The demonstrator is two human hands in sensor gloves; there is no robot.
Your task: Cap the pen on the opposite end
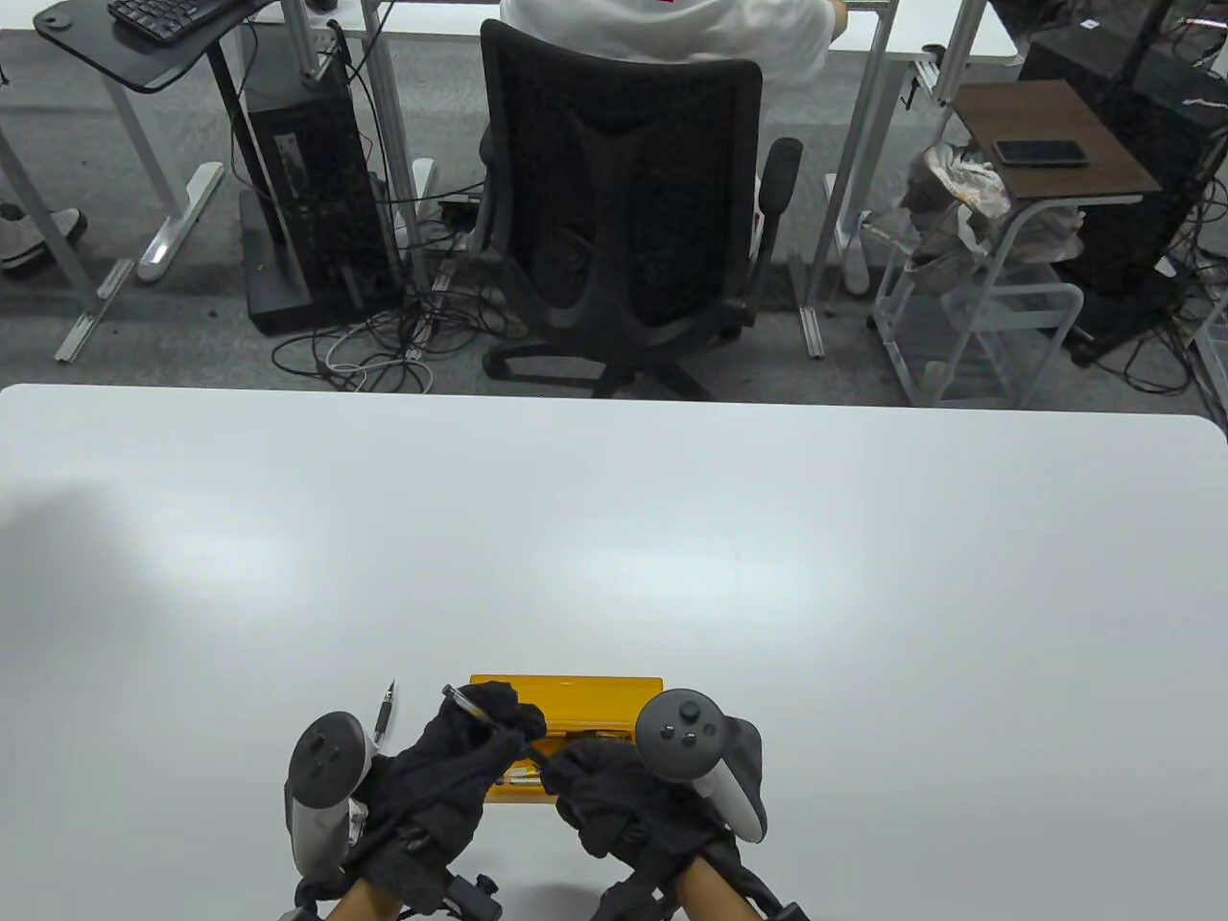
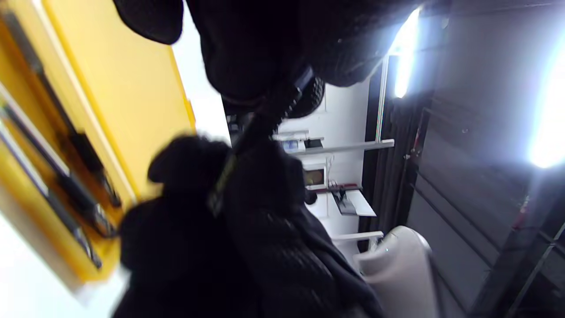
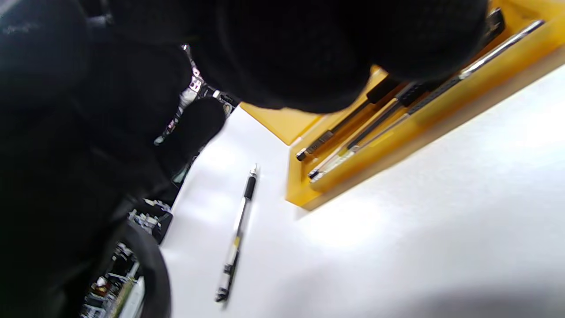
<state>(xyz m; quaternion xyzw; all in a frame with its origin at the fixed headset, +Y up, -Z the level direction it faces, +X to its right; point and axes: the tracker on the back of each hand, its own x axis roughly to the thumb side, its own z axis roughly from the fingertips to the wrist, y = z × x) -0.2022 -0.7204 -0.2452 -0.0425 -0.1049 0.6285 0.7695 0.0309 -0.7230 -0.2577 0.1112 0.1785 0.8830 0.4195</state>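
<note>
A dark pen [image 1: 460, 700] with a clear end is held slanted just above the open yellow pen case [image 1: 576, 689]. My left hand [image 1: 480, 743] grips its far part; its fingers [image 2: 256, 44] curl round the barrel [image 2: 265, 119]. My right hand [image 1: 600, 777] pinches the near end of the same pen, and its glove [image 2: 247, 229] closes over that end. Whether a cap sits under those fingers is hidden. The right wrist view shows mostly the glove [image 3: 331, 48].
A second pen [image 1: 386, 715] lies on the white table left of the case, also visible as the loose pen [image 3: 238, 229]. Several pens lie inside the case [image 3: 419, 123]. An office chair [image 1: 624, 211] stands beyond the table's far edge.
</note>
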